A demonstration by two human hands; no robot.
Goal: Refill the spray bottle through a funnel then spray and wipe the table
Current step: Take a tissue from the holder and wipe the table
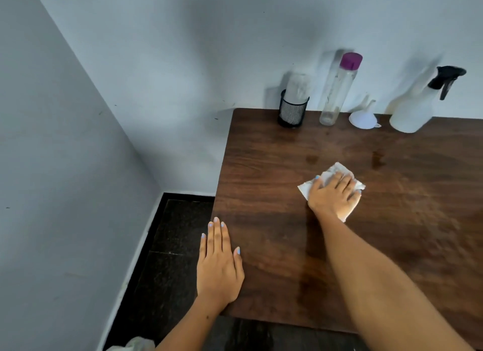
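Under right hand, tissue, perhaps damp.

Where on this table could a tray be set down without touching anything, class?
Bare wood lies right of the right hand and its paper towel, and near the front edge between the two arms. The back edge is crowded: mesh cup, clear bottle, funnel, spray bottle. The left hand rests on the table at its left edge.

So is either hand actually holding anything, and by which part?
The right hand presses flat on the middle of a white paper towel on the table; no curled grip shows. The left hand rests flat at the table's edge, holding nothing.
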